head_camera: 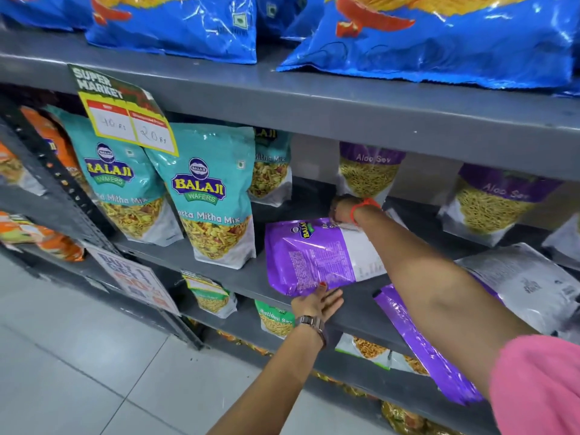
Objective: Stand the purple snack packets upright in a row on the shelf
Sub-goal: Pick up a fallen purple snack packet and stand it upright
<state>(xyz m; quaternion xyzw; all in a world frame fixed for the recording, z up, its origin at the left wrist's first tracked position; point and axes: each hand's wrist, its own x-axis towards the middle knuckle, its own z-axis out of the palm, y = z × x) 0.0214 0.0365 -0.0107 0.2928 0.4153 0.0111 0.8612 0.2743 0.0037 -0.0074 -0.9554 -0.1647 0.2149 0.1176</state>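
A purple snack packet (314, 255) lies tilted on its side at the front of the grey shelf (238, 277), back face showing. My left hand (317, 302) supports its lower edge from below, fingers apart. My right hand (343, 211) grips its top edge. Two purple Aloo Sev packets (368, 174) (496, 202) stand upright at the back of the shelf. Another purple packet (423, 343) lies flat over the shelf's front edge under my right arm, and a further one (527, 284) lies back-up to the right.
Teal Khatta Mitha Mix packets (210, 196) stand to the left on the same shelf. Blue crisp bags (439, 42) fill the shelf above. A price tag (125, 120) hangs from that shelf's edge. Green packets (276, 318) sit on the shelf below. Tiled floor lies lower left.
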